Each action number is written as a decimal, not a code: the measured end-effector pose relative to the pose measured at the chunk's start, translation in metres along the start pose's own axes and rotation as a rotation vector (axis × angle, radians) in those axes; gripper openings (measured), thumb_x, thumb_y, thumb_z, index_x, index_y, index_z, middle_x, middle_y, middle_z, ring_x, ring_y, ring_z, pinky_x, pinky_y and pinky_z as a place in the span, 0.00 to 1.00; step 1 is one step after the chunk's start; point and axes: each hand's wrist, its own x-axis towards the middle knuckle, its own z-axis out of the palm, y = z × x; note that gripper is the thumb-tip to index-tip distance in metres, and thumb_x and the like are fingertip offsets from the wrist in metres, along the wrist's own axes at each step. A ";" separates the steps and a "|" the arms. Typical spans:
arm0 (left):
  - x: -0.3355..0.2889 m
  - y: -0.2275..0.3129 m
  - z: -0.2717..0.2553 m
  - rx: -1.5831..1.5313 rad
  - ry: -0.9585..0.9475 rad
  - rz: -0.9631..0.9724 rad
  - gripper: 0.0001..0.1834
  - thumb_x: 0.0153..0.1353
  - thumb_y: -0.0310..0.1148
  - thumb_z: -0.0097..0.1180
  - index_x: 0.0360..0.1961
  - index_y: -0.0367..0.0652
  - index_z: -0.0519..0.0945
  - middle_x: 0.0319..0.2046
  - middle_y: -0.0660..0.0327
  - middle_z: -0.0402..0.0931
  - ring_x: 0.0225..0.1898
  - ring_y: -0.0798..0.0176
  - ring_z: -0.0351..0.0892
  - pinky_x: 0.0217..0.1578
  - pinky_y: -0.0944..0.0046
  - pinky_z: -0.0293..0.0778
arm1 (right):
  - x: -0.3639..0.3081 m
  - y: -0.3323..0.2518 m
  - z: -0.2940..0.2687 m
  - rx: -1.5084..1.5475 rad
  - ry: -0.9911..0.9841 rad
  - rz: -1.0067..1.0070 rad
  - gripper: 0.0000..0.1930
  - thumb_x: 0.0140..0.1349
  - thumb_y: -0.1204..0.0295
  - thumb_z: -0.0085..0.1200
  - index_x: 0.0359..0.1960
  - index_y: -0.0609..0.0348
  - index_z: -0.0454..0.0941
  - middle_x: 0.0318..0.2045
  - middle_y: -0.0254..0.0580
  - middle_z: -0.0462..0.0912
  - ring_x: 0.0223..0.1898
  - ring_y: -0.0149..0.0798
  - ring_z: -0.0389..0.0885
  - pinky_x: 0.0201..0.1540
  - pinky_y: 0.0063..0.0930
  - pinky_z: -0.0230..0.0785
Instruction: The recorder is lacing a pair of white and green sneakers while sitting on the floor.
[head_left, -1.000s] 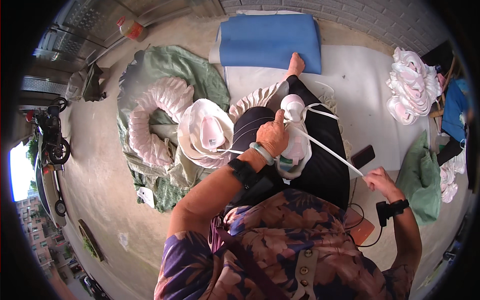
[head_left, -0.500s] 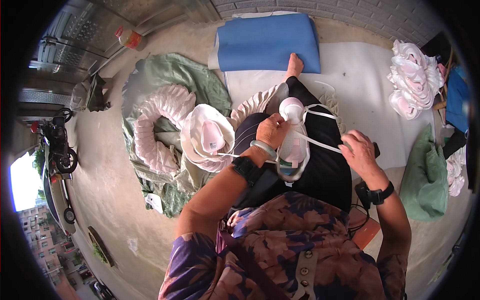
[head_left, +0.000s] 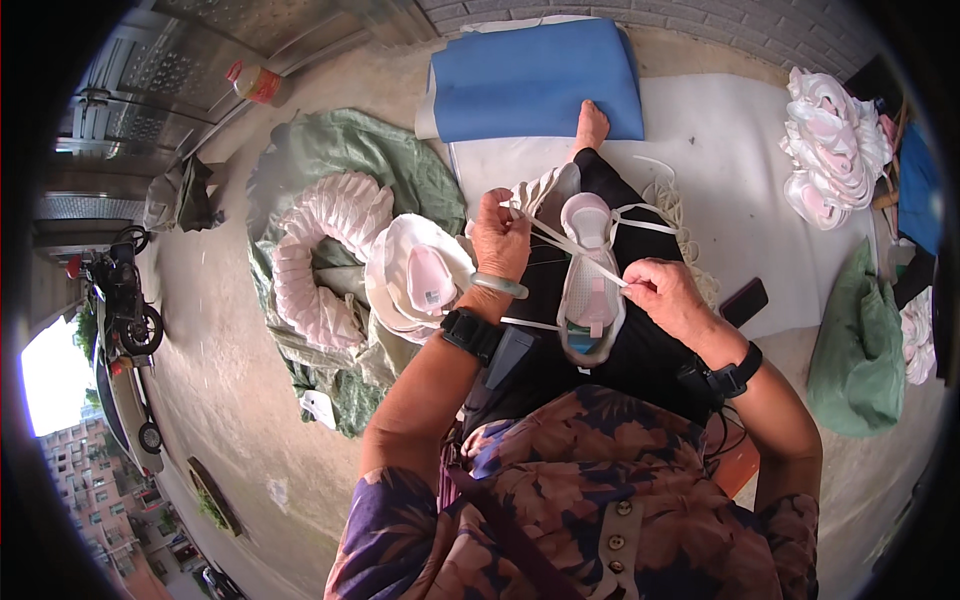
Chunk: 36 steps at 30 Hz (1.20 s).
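A white shoe upper [head_left: 578,290] with a pink patch inside lies across my black-trousered lap, its rounded end pointing away from me. Above it, flat white laces [head_left: 565,243] run between my hands and appear to cross. My left hand [head_left: 500,240], left of the upper, pinches one lace end with closed fingers. To the right, my right hand [head_left: 672,298] grips a lace between thumb and forefinger. Another stretch of lace [head_left: 645,224] loops from the upper's right side over my thigh. Beside my left forearm sits a stack of white and pink uppers [head_left: 425,280].
A ring of stacked uppers [head_left: 330,190] rests on green sacking [head_left: 350,130] at left. Ahead is a folded blue sheet [head_left: 535,85]. Loose laces [head_left: 668,195] and a phone [head_left: 745,302] lie rightward. More uppers [head_left: 830,140] and a green sack [head_left: 855,350] stand far right.
My left hand has moved away from the upper, up and to the left, drawing a lace along. My right hand has come in leftward, close to the upper, uncovering the phone.
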 end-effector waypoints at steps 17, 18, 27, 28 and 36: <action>-0.020 -0.004 0.004 -0.049 -0.093 -0.047 0.06 0.56 0.25 0.48 0.34 0.40 0.77 0.22 0.67 0.73 0.19 0.76 0.70 0.19 0.77 0.65 | -0.057 -0.024 -0.016 -0.349 -0.395 -0.164 0.02 0.43 0.77 0.52 0.19 0.57 0.71 0.19 0.44 0.74 0.24 0.49 0.76 0.26 0.39 0.68; -0.022 -0.008 0.008 0.016 -0.126 -0.051 0.07 0.56 0.25 0.49 0.34 0.40 0.77 0.22 0.67 0.73 0.19 0.76 0.70 0.19 0.76 0.65 | -0.067 -0.028 -0.022 -0.382 -0.470 -0.172 0.02 0.42 0.77 0.52 0.19 0.57 0.71 0.19 0.45 0.74 0.24 0.49 0.76 0.26 0.39 0.68; -0.038 -0.016 0.029 0.603 -0.265 0.262 0.05 0.46 0.27 0.53 0.26 0.40 0.79 0.20 0.52 0.76 0.24 0.50 0.78 0.27 0.61 0.72 | -0.117 -0.062 -0.053 -0.626 -1.176 0.025 0.17 0.46 0.71 0.51 0.41 0.55 0.75 0.21 0.45 0.78 0.25 0.49 0.80 0.24 0.39 0.70; -0.040 -0.016 0.029 0.616 -0.270 0.286 0.06 0.46 0.26 0.52 0.26 0.40 0.78 0.21 0.51 0.76 0.25 0.48 0.77 0.27 0.59 0.73 | -0.118 -0.061 -0.057 -0.624 -1.174 0.025 0.17 0.46 0.71 0.51 0.41 0.55 0.75 0.21 0.45 0.78 0.25 0.49 0.80 0.24 0.39 0.70; -0.047 -0.018 0.021 0.566 -0.260 0.401 0.07 0.46 0.23 0.49 0.27 0.40 0.77 0.21 0.51 0.76 0.24 0.49 0.77 0.28 0.60 0.72 | -0.122 -0.043 -0.060 -0.662 -1.457 0.175 0.07 0.47 0.69 0.50 0.26 0.53 0.80 0.25 0.43 0.80 0.29 0.48 0.80 0.28 0.37 0.71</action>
